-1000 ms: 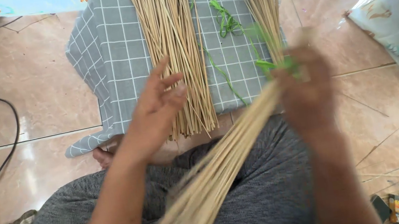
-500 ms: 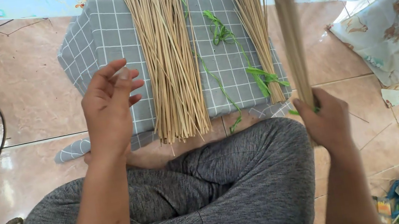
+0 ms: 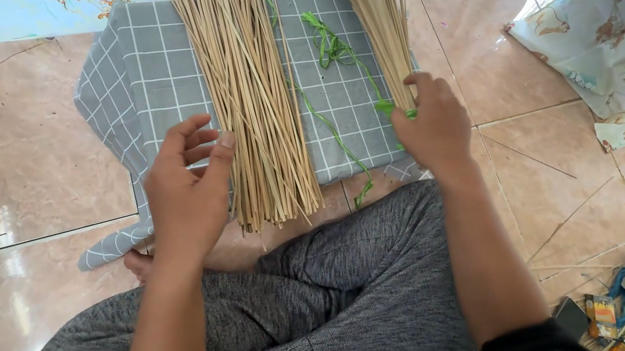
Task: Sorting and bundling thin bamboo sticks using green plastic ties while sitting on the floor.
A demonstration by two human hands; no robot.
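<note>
Right hand [image 3: 430, 130], center-right of frame, has its grip closed around the smaller stick bundle [image 3: 379, 16]. Left hand [image 3: 188, 188] is spread open, thumb touching the big stick pile [image 3: 248, 93] on the grey checked cloth [image 3: 137, 86].

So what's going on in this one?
A person sits cross-legged on a tiled floor, sorting thin straw-coloured sticks on a grey checked cloth. The right hand grips the near end of a smaller bundle, beside green string. The left hand, fingers spread, touches the larger loose pile.
</note>
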